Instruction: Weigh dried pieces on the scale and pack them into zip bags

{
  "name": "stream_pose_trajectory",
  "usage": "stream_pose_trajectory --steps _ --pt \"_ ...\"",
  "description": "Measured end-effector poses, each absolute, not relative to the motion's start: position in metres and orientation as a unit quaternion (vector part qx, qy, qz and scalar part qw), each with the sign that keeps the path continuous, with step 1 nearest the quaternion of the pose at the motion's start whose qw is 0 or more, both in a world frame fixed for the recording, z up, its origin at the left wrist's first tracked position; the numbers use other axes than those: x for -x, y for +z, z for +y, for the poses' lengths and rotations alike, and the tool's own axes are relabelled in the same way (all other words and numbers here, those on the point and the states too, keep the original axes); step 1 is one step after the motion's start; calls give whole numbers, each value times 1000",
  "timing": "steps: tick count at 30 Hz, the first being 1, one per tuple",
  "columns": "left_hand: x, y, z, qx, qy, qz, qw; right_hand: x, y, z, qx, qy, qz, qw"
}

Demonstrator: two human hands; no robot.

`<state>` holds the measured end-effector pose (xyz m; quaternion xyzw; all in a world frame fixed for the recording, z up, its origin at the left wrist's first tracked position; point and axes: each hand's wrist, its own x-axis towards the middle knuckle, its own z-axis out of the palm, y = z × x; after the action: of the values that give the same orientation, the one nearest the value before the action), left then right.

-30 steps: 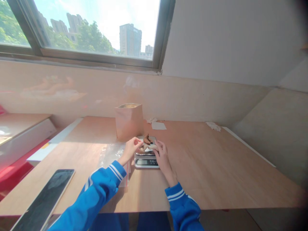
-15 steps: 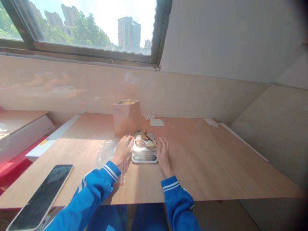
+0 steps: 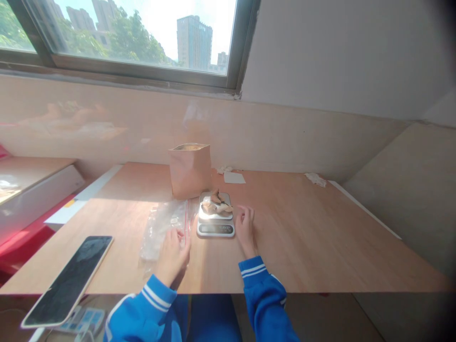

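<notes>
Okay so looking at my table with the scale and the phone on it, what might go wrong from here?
The phone appears to jut past the front edge of the table, so a bump could tip it off.
The left hand is at the clear plastic bag, close beside the scale; a sharp tug might nudge the scale.
The brown and pale pieces sit loosely piled on its small platform, so a knock could spill some.

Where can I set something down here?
Widest: table between the right hand and the right edge. Smaller: between phone and plastic bag. Crowded: around the scale, with paper bag behind, plastic bag and left hand to its left.
</notes>
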<state>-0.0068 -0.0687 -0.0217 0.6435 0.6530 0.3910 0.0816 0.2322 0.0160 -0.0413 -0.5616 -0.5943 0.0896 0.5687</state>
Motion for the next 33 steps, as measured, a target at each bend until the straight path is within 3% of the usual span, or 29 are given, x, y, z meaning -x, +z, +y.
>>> stream_pose_trajectory --steps 19,28,33 --pt "41 -26 -47 -641 394 650 110 -226 -19 3 517 78 -627 577" --pt "-17 37 -69 -693 468 510 200 -151 34 -43 456 310 -683 479" --pt "-19 50 -65 -593 559 557 159 -164 46 -34 483 352 -621 508"
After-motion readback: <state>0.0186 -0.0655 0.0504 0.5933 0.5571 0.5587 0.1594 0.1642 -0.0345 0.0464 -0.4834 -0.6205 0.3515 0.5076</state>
